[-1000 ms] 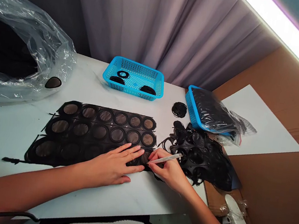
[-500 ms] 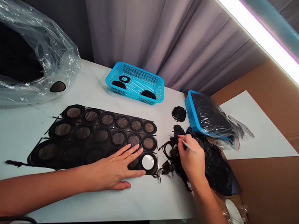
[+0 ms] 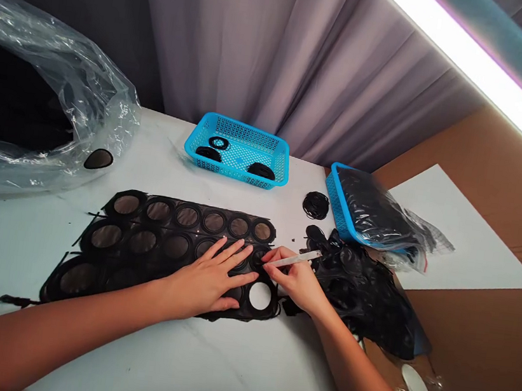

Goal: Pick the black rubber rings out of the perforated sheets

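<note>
A black sheet (image 3: 179, 231) with rows of round rings lies on the table. Most circles have a dark mesh-like filling; one white circle (image 3: 260, 296) shows at the near right corner. My left hand (image 3: 209, 278) rests flat on the sheet, fingers spread. At the sheet's right edge, my right hand (image 3: 296, 281) pinches slim, pale tweezers (image 3: 295, 259), its fingertips over the last circle of the middle row. Whether the tip grips anything is hidden. A heap of thin black scraps (image 3: 368, 293) lies just right of this hand.
Behind the sheet stands a blue basket (image 3: 234, 176) with black rings and discs. A second blue basket (image 3: 340, 199) holds a bagged black stack (image 3: 373, 204). Between them lies a round black bundle (image 3: 316, 205). A large clear bag (image 3: 105, 98) sits left, a dark oval piece (image 3: 99, 159) by it.
My right hand has moved left with the tweezers, from the scrap heap to the sheet's right edge. My left hand stays flat on the sheet. The view has shifted slightly.
</note>
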{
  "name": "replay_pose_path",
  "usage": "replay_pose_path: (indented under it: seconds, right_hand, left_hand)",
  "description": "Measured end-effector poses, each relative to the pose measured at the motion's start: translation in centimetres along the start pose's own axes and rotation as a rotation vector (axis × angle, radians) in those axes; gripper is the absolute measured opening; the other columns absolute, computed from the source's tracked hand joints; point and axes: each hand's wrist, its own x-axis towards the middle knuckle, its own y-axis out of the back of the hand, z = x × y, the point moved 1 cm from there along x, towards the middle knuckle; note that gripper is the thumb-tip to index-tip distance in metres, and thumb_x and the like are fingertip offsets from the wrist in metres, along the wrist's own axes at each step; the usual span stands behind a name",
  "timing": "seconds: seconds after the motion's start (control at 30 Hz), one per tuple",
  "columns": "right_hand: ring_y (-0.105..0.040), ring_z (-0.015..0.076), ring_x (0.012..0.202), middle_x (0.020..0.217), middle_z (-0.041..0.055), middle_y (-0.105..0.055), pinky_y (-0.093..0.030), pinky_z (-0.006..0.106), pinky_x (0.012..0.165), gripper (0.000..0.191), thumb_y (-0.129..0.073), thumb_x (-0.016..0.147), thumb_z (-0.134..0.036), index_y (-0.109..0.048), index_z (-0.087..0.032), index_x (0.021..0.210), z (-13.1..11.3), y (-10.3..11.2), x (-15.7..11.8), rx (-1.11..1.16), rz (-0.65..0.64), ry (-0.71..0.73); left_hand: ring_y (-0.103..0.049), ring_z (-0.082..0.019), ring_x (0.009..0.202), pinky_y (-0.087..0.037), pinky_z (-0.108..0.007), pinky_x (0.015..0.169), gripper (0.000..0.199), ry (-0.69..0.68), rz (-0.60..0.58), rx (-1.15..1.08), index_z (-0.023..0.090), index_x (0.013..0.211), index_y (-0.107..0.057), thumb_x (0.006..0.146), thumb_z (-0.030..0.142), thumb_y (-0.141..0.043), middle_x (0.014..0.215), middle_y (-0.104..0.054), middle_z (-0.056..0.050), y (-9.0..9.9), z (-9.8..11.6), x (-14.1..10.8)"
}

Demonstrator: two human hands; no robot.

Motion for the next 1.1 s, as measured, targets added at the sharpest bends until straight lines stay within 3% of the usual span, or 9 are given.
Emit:
replay_pose_path:
  seconds: [0.47, 0.6, 0.73, 0.8, 0.87, 0.93, 0.97, 1.1]
  right_hand:
    - [-0.059, 0.0177, 0.080, 0.091, 0.0034, -0.066, -0.042, 0.030, 0.067, 0.016, -0.063, 0.087, -0.025, -0.058, -0.020, 0.072, -0.2, 0.2, 0.5, 0.004, -0.029, -0.007]
    - [-0.062, 0.0203, 0.088, 0.096, 0.0054, -0.067, -0.047, 0.033, 0.075, 0.018, -0.059, 0.090, -0.021, -0.055, -0.022, 0.073, -0.6, -0.9, -0.3, -0.137, -0.002, 0.133]
    - [-0.061, 0.0268, 0.097, 0.104, 0.0115, -0.070, -0.045, 0.040, 0.084, 0.013, -0.052, 0.092, -0.014, -0.058, -0.023, 0.085, -0.7, -1.1, -0.8, -0.475, -0.010, 0.327]
    - [-0.061, 0.0281, 0.089, 0.094, 0.0127, -0.070, -0.044, 0.040, 0.080, 0.014, -0.049, 0.092, -0.013, -0.059, -0.022, 0.086, -0.4, 0.5, -0.2, -0.634, 0.100, 0.281]
    - [-0.060, 0.0274, 0.080, 0.086, 0.0126, -0.069, -0.042, 0.038, 0.073, 0.016, -0.047, 0.092, -0.014, -0.057, -0.022, 0.083, 0.0, 2.9, 1.0, -0.706, 0.343, 0.150]
    - [-0.060, 0.0249, 0.073, 0.087, 0.0114, -0.070, -0.041, 0.035, 0.069, 0.014, -0.048, 0.093, -0.019, -0.056, -0.022, 0.083, 0.2, 4.8, 2.3, -0.641, 0.475, 0.071]
    - [-0.060, 0.0235, 0.071, 0.088, 0.0102, -0.071, -0.041, 0.034, 0.067, 0.012, -0.049, 0.093, -0.022, -0.056, -0.022, 0.083, 0.2, 5.2, 3.0, -0.571, 0.472, 0.064]
    - [-0.062, 0.0207, 0.074, 0.087, 0.0054, -0.073, -0.043, 0.030, 0.066, 0.013, -0.054, 0.091, -0.029, -0.059, -0.023, 0.081, 0.0, 3.5, 5.0, -0.278, 0.241, 0.127]
  left_hand:
    - [-0.018, -0.037, 0.152, -0.014, -0.058, 0.121, 0.064, 0.006, 0.006, -0.028, 0.036, 0.149, -0.042, 0.091, 0.045, -0.069, 0.167, -0.015, -0.009, 0.0, 0.1, -0.1]
    - [-0.018, -0.038, 0.152, -0.016, -0.059, 0.120, 0.066, 0.009, -0.007, -0.027, 0.035, 0.149, -0.041, 0.091, 0.043, -0.070, 0.167, -0.017, -0.011, 0.3, 0.3, 0.0]
    - [-0.015, -0.042, 0.151, -0.018, -0.061, 0.119, 0.068, 0.028, 0.012, -0.041, 0.037, 0.150, -0.040, 0.090, 0.044, -0.070, 0.167, -0.013, -0.010, 0.2, 0.3, -0.1]
    - [-0.014, -0.041, 0.152, -0.016, -0.060, 0.120, 0.063, 0.028, 0.032, -0.044, 0.037, 0.148, -0.043, 0.091, 0.045, -0.068, 0.168, -0.010, -0.008, 0.1, 0.3, -0.2]
    - [-0.015, -0.040, 0.152, -0.016, -0.058, 0.121, 0.058, 0.029, 0.042, -0.043, 0.037, 0.146, -0.046, 0.092, 0.046, -0.067, 0.168, -0.011, -0.007, 0.1, 0.3, -0.3]
    - [-0.016, -0.040, 0.152, -0.017, -0.058, 0.120, 0.057, 0.022, 0.038, -0.039, 0.038, 0.145, -0.048, 0.092, 0.049, -0.066, 0.168, -0.014, -0.006, 0.2, 0.2, -0.3]
    - [-0.017, -0.040, 0.152, -0.017, -0.058, 0.120, 0.058, 0.017, 0.036, -0.034, 0.037, 0.145, -0.048, 0.091, 0.052, -0.066, 0.167, -0.017, -0.007, 0.4, 0.1, -0.1]
    - [-0.021, -0.036, 0.151, -0.017, -0.057, 0.120, 0.065, 0.081, 0.063, 0.043, 0.027, 0.149, -0.043, 0.094, 0.056, -0.060, 0.163, -0.028, -0.014, 0.6, -1.0, 1.2]
